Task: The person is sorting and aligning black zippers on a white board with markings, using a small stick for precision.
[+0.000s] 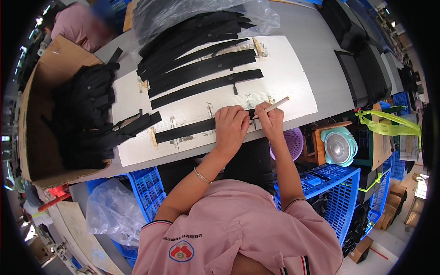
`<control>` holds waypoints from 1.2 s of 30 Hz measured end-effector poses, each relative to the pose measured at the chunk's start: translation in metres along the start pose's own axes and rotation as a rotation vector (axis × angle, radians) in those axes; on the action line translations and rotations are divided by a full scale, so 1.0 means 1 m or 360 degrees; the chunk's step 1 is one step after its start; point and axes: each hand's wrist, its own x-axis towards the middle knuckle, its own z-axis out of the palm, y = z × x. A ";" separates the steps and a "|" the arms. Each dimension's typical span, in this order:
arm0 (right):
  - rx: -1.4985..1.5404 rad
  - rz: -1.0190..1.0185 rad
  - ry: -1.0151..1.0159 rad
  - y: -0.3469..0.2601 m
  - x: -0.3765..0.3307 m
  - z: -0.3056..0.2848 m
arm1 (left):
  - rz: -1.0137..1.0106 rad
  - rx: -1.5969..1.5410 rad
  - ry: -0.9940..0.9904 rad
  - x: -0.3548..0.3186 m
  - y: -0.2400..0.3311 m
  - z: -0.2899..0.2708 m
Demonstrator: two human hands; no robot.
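A black fabric strip [183,131] lies along the near edge of a white board [300,85]. My left hand [230,129] presses on its right part, fingers bent and held together over it. Close beside it, my right hand [271,121] pinches a pale pencil [278,104]. The pencil's lower end points down at the strip near my left fingertips, and its upper end leans out to the right. Farther up the board is another black strip [206,89] with a small tab hanging from it. My fingers hide the strip's right end.
A cardboard box [41,160] full of black strips [85,110] stands at the left. Behind the board, more strips [192,34] lie heaped by clear plastic [160,16]. Black cases [366,68] sit at the far right. Blue crates [341,201] and a teal fan [339,145] are below the table.
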 end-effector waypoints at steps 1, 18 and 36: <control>-0.0037 -0.0057 0.0002 0.001 0.000 0.000 | -0.0004 0.0002 0.0003 0.000 0.000 0.000; 0.0562 0.0337 0.0266 -0.014 0.004 0.010 | 0.0874 -0.1642 0.1684 -0.007 0.132 -0.201; 0.0479 0.0175 0.0455 -0.007 0.003 0.012 | 0.1022 -0.2496 0.1570 -0.010 0.182 -0.243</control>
